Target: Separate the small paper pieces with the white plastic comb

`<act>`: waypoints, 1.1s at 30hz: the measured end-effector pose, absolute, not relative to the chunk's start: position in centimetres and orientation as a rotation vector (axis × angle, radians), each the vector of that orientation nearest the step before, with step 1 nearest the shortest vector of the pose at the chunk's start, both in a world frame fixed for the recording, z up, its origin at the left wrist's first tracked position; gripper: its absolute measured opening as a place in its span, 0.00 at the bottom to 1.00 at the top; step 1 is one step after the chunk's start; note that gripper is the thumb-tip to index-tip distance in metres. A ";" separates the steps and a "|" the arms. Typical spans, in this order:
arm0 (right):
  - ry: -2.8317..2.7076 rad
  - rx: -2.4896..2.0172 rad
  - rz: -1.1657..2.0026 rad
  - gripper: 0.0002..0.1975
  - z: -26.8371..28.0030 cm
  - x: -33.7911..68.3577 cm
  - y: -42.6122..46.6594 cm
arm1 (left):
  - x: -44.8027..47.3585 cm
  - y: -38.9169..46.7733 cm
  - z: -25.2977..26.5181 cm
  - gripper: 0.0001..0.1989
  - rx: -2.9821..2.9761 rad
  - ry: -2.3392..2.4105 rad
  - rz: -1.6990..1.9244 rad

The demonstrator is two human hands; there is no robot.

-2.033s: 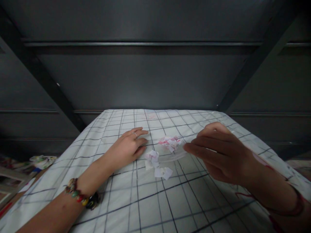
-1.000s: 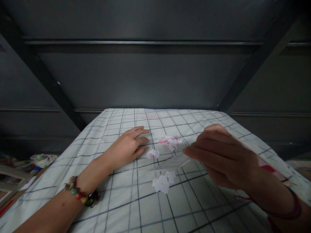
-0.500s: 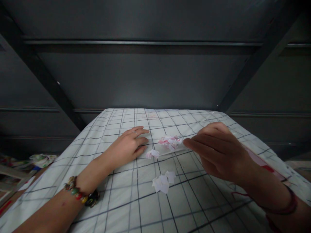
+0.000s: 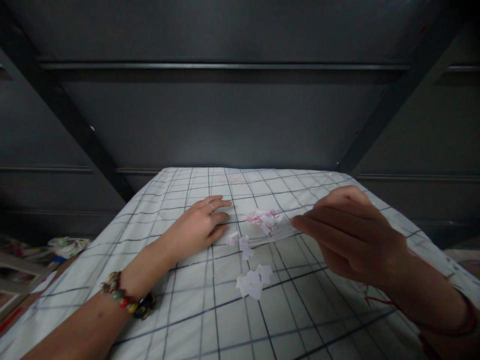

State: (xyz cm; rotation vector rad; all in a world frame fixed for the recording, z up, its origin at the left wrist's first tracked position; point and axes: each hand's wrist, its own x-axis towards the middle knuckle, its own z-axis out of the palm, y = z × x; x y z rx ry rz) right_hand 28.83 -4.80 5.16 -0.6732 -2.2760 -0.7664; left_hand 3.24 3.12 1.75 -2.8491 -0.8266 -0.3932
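Clear plastic strip (image 4: 285, 232), pinched in the right hand (image 4: 356, 240), points lengthwise leftward by paper scraps (image 4: 263, 220), toward the loosely spread left hand (image 4: 198, 225).

Look at the left hand (image 4: 200, 223), and there's a slim silver ring (image 4: 210, 205) around one finger! Down to the wrist, lower left of the frame, and here's the colour: a beaded bracelet (image 4: 123, 302), mottled brown beads, then green, red, yellow, and a chunky black bead (image 4: 144, 305) with a hint of gold. Over to the right hand (image 4: 360, 235), lower right corner: a dark red cord (image 4: 467, 322) circles the wrist, its finer detail lost in shadow.
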 end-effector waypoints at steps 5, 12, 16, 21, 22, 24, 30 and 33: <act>-2.311 -0.642 -0.735 0.12 5.2 28.9 -4.9 | 3.2 3.1 1.8 0.08 -2.838 -0.834 -0.384; -2.316 -0.647 -0.743 0.12 5.4 29.1 -4.9 | 3.3 3.1 1.8 0.08 -2.837 -0.836 -0.377; -2.295 -0.670 -0.721 0.13 5.3 29.4 -4.9 | 3.3 3.1 1.9 0.08 -2.831 -0.834 -0.373; -2.315 -0.677 -0.750 0.13 5.3 29.5 -4.8 | 3.4 3.0 1.9 0.08 -2.834 -0.831 -0.370; -2.333 -0.677 -0.749 0.13 5.3 29.6 -4.7 | 3.4 3.0 1.9 0.08 -2.835 -0.834 -0.369; -2.354 -0.691 -0.768 0.12 5.4 29.8 -4.5 | 3.4 3.0 1.8 0.08 -2.838 -0.833 -0.369; -2.315 -0.730 -0.834 0.11 5.6 29.9 -4.4 | 3.3 3.1 1.7 0.08 -2.847 -0.830 -0.381; -2.340 -0.681 -0.821 0.14 5.5 29.7 -4.5 | 3.3 3.1 1.7 0.08 -2.845 -0.823 -0.388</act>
